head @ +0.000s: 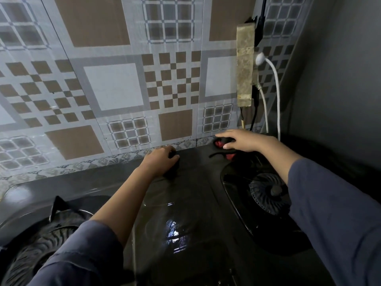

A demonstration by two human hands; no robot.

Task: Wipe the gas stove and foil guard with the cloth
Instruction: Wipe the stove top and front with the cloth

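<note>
The cloth (pixel 219 143) is mostly hidden under the right hand (pixel 242 141); the dark thing (pixel 173 157) under the left hand (pixel 159 163) is unidentifiable.

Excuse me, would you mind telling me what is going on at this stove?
A person is wiping the black gas stove. The right hand presses a black and red cloth flat at the stove's back edge, behind the right burner. The left hand curls over a dark object near the patterned foil guard; I cannot tell what it is.
</note>
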